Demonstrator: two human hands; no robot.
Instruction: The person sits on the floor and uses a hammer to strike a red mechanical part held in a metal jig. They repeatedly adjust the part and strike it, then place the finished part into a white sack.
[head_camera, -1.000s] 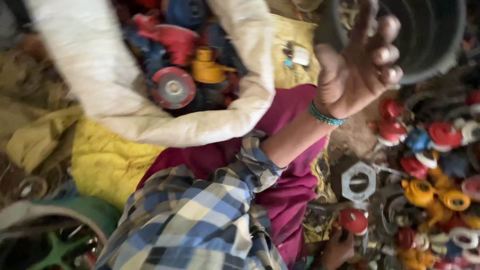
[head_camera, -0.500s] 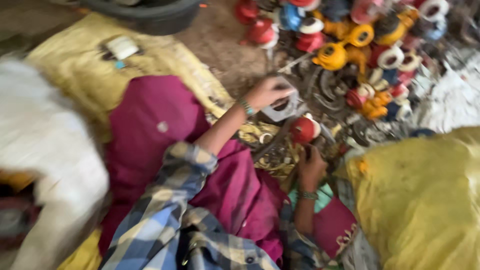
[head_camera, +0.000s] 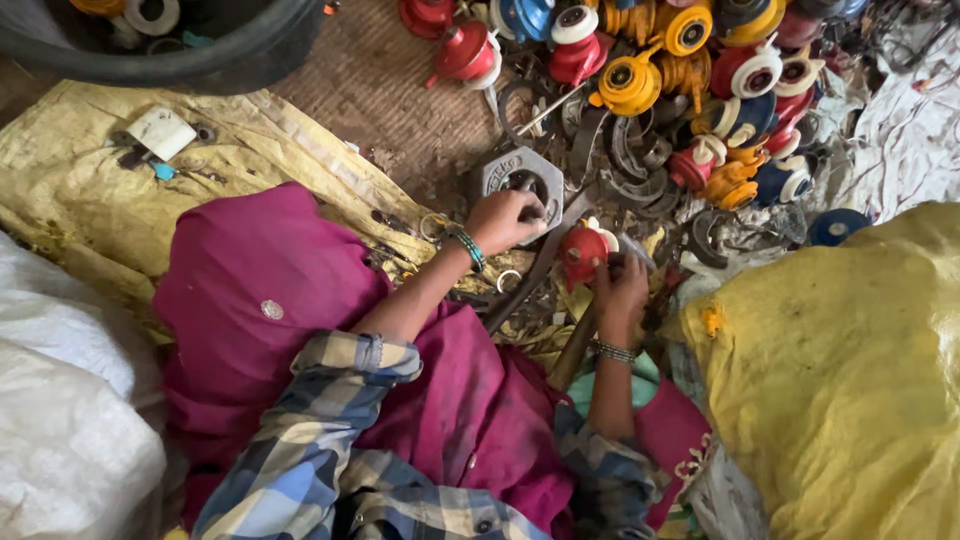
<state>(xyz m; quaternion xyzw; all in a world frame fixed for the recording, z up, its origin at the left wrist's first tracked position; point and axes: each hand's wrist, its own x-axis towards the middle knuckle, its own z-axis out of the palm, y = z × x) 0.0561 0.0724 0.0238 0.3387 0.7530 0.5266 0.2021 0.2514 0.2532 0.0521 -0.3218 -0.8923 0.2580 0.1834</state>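
My left hand (head_camera: 503, 220) rests with curled fingers on a grey hexagonal metal block (head_camera: 520, 178) with a round hole, lying on the ground. My right hand (head_camera: 622, 290) grips a small part against a red valve-like piece (head_camera: 583, 251) just in front of my knees. A long dark metal bar (head_camera: 572, 345) runs under my right wrist. Both wrists wear bangles, and my sleeves are blue-and-yellow plaid over magenta cloth.
A heap of red, yellow, orange and blue valve bodies and metal rings (head_camera: 690, 90) fills the far right. A yellow sack (head_camera: 840, 380) bulges at right, white sacks (head_camera: 70, 400) at left, a yellow sheet (head_camera: 120, 190) and a black tub (head_camera: 170, 40) lie beyond.
The view has swung from a white sack of parts down to the ground. My left hand, raised open a second ago, now rests on the hexagonal block; my right stays at the red piece.
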